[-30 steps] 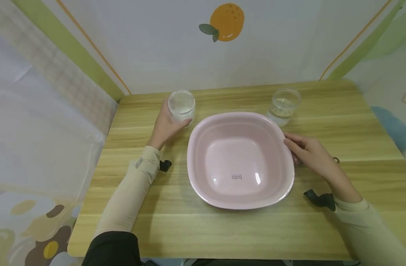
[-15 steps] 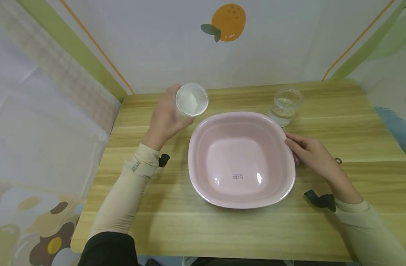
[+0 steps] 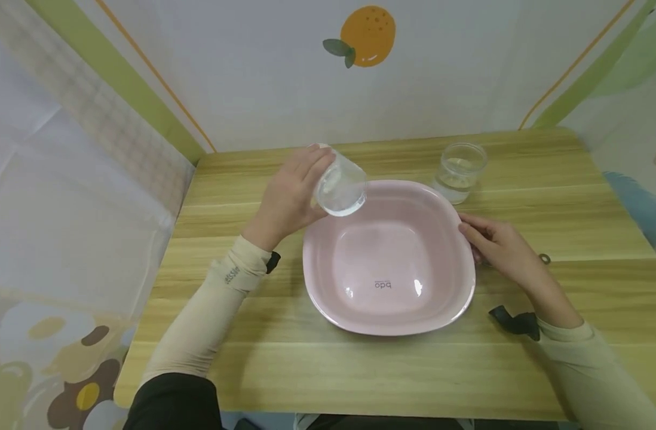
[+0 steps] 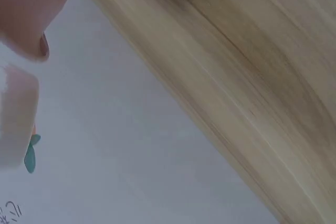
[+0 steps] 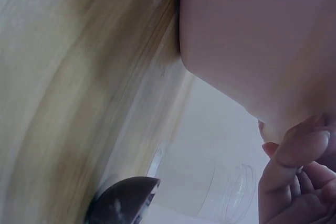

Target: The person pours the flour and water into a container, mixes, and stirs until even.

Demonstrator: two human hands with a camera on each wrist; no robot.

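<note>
Glass jar (image 3: 341,189) holding a white substance is tilted over the near-left rim of a pink basin (image 3: 387,310) on a wooden table (image 3: 306,370), the person's left hand (image 3: 290,197) curled round it from the left, seen from the head camera. Right hand (image 3: 500,245) rests against the basin's right edge, its fingers (image 3: 470,227) touching the rim; a second glass jar (image 3: 459,172), clear, stands beyond those fingers, just behind the basin. Black straps (image 3: 513,322) show at both wrists. An orange fruit picture (image 3: 365,34) marks the back wall

From the left wrist, a blurred fingertip (image 4: 31,24) lies above a pale edge of the jar (image 4: 16,119), with the table's edge (image 4: 236,93) and white wall to the right of them

From the right wrist, curled fingers (image 5: 299,166) press the pink basin's outer wall (image 5: 252,40), which fills the view above them; the clear jar (image 5: 231,192) stands left of the fingers, and a dark rounded object (image 5: 123,200) farther left
</note>
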